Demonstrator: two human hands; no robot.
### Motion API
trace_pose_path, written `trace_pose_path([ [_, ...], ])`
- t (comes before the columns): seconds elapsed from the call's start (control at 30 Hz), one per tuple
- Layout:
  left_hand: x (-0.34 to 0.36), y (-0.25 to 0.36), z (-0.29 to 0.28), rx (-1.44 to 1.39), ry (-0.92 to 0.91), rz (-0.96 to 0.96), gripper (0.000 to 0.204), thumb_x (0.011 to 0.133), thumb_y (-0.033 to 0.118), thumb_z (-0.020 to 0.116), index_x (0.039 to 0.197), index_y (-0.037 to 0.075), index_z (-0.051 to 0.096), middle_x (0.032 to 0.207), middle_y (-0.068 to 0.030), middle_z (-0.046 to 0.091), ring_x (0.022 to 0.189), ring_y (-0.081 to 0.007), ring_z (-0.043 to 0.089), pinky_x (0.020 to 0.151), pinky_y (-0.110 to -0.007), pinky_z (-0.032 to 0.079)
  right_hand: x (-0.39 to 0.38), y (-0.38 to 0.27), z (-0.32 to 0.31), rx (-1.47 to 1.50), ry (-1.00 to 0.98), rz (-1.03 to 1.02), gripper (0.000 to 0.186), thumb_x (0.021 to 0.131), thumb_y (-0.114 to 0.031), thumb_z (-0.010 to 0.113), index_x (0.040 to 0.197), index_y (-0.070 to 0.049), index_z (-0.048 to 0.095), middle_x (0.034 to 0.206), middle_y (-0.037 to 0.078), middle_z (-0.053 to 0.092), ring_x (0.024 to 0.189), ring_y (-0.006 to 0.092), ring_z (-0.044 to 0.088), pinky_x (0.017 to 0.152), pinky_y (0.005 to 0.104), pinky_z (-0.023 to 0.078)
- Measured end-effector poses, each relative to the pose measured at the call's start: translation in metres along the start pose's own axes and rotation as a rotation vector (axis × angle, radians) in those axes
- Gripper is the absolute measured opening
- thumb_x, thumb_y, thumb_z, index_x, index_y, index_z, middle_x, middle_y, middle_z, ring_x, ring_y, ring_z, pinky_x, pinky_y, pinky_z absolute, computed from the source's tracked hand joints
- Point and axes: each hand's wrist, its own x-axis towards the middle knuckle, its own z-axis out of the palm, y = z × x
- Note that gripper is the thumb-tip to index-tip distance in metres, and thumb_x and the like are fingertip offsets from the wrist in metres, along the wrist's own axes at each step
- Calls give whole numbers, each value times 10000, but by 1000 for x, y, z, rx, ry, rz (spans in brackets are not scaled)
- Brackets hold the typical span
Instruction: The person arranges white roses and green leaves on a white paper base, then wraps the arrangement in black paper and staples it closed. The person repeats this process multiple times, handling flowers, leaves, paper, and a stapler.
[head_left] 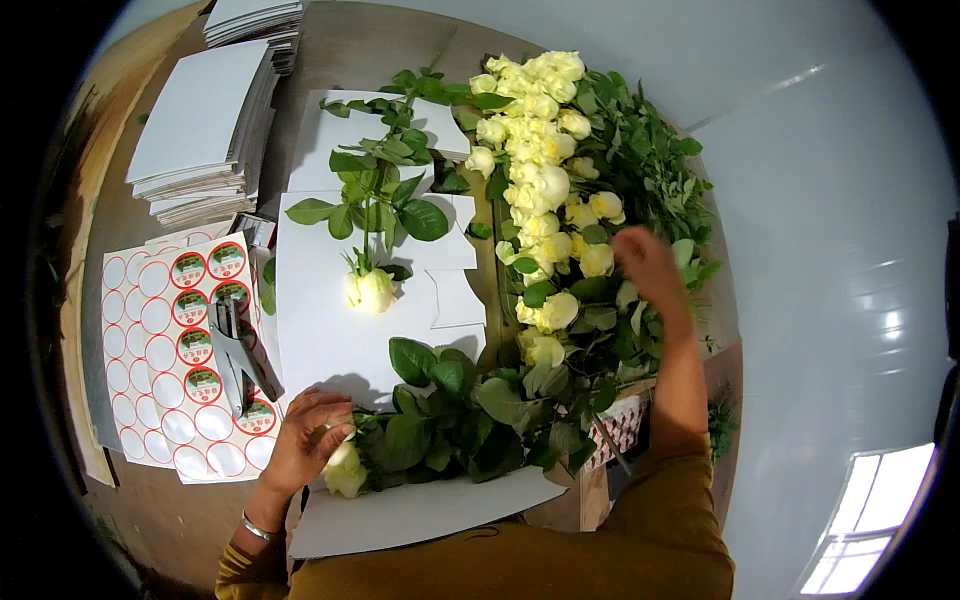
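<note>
At lower left our left hand touches a rose, fingers curled, grip unclear; right of centre our right hand hangs beside roses, fingers too blurred to tell.

The left grip, a bare hand, is held low at the left, its fingers bent and the thumb drawn in near them; the wrist runs roughly in line with the left forearm, which rises from the lower edge. The right grip, also bare, is raised on a nearly upright right forearm and leans leftward, its individual fingers blurred.
</note>
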Motion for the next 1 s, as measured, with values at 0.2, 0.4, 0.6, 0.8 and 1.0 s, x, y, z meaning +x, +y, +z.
trace_pose_path([
  [0.2, 6, 3, -2, -34, -35, -40, 263, 790, 150, 717, 1034, 72, 657, 1069, -86, 635, 1080, -286, 519, 1027, -417, 337, 93, 57, 23, -324, 186, -97, 496, 822, -23, 613, 1287, -98, 457, 1185, 175, 561, 1037, 368, 566, 862, 461, 474],
  [0.4, 4, 2, -4, 43, -45, -5, 273, 785, 140, 719, 1043, 79, 651, 1091, -88, 627, 1093, -296, 512, 1017, -413, 347, 20, 38, -65, 189, 214, -200, 499, 775, -146, 727, 1220, -66, 516, 1108, 66, 603, 985, 171, 574, 870, 332, 467],
  [0.6, 7, 0, 2, 6, -30, 2, 262, 790, 133, 711, 1036, 77, 639, 1105, -87, 620, 1108, -305, 505, 1028, -414, 343, -122, -45, -151, 100, 1506, -484, 250, 852, -90, 648, 1073, 25, 628, 1029, 106, 654, 895, 168, 615, 793, 285, 499],
  [0.8, -1, -8, 1, 106, 14, 90, 566, 808, 193, 704, 1314, 94, 471, 1218, -143, 564, 1146, -336, 487, 1019, -404, 362, -119, -143, -3, -316, 129, -653, 349, 845, -22, 503, 1188, -43, 565, 989, 175, 643, 850, 342, 626, 739, 407, 514],
  [1.0, 7, -15, -1, -30, 31, 141, 982, 746, 150, 762, 1460, 32, 98, 1497, -180, 203, 1382, -301, 225, 1117, -370, 233, -108, -159, 183, 59, -508, -745, 444, 817, -78, 629, 1246, -48, 516, 1019, 195, 640, 886, 345, 630, 769, 394, 489],
])
